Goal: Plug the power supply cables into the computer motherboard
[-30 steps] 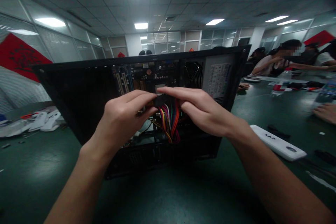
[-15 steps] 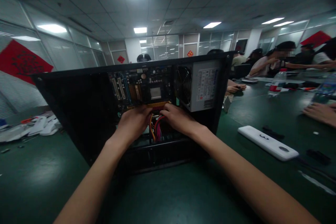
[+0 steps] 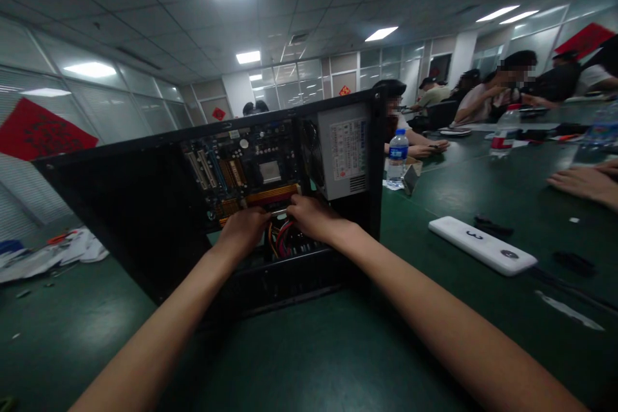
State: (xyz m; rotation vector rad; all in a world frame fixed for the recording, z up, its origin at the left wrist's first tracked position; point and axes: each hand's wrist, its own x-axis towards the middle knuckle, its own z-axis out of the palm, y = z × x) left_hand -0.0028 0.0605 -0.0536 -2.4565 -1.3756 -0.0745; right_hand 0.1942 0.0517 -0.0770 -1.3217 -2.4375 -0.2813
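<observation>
An open black computer case (image 3: 120, 206) stands on the green table (image 3: 313, 360) in front of me. Inside I see the motherboard (image 3: 241, 170) and a grey power supply (image 3: 345, 148). My left hand (image 3: 244, 230) and my right hand (image 3: 311, 217) reach into the case at the lower edge of the motherboard. Both have their fingers curled and pressed around a connector with a bundle of coloured wires (image 3: 280, 238) hanging below them. The connector itself is hidden by my fingers.
A white box marked 3 (image 3: 481, 246) lies on the table to the right. A water bottle (image 3: 398, 158) stands behind the case. Several people sit along the far right; another person's hand (image 3: 582, 181) rests on the table edge. White clutter (image 3: 58, 251) lies at the left.
My hands moved from holding the wired connector up in front of the case down into it, to the motherboard's lower edge. The view has shifted, so the case sits further left.
</observation>
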